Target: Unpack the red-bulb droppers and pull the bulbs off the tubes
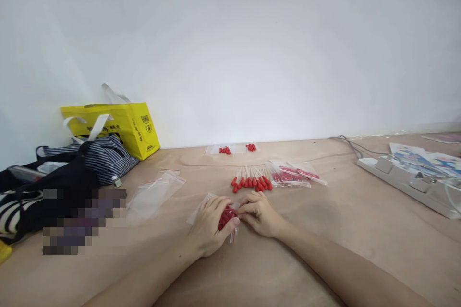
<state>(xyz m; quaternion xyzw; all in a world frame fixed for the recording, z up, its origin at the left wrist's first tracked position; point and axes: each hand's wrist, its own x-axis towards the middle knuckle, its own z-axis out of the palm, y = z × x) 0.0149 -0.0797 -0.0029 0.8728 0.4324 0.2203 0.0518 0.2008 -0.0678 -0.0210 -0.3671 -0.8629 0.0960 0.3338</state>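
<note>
Lower centre of frame: clear bag of red pieces (226,217) on light-brown counter (288,268). Left hand (212,223) spread over bag, thumb and fingers holding it. Right hand (262,215) at bag's right edge, fingers bunched, narrow; cannot tell whether pinching. Left: yellow bag (129,129), QR code (144,119), dark lettering too small to read. Behind: white wall (252,48).

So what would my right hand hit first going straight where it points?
Your right hand would likely meet the bag of red pieces under your left hand; exact contact is hard to see.
</note>
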